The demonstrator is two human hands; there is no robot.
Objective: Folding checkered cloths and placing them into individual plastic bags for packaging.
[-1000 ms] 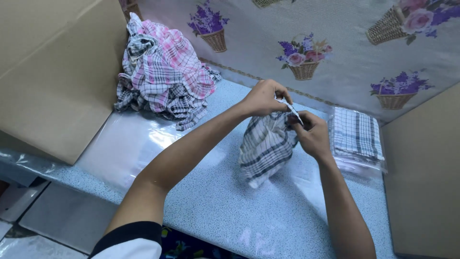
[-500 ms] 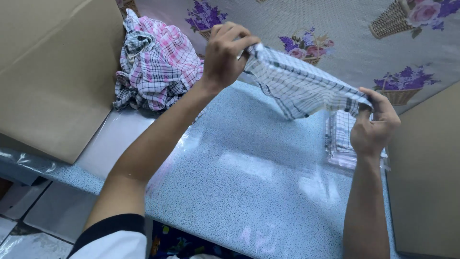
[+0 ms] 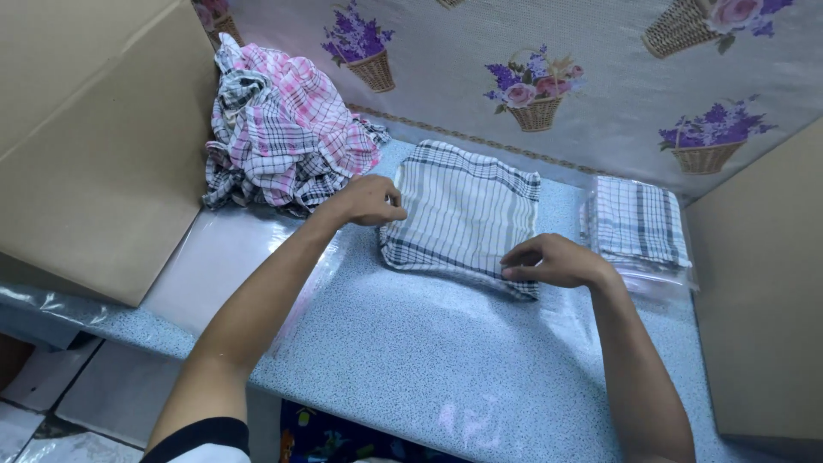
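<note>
The checked cloth (image 3: pixel 463 214) lies flat on the speckled blue table (image 3: pixel 411 360). My left hand (image 3: pixel 370 201) pinches its left edge with fingers closed. My right hand (image 3: pixel 553 261) presses its near right corner, fingers loosely extended. A pile of checked cloths (image 3: pixel 287 133) sits left; 1 bagged stack (image 3: pixel 639 227) sits right.

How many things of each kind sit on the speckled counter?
Flat checked cloth under left hand and right hand: 1
Heap of loose checked cloths: 1
Stack of bagged cloths: 1
Cardboard panels: 2
Total: 5
</note>
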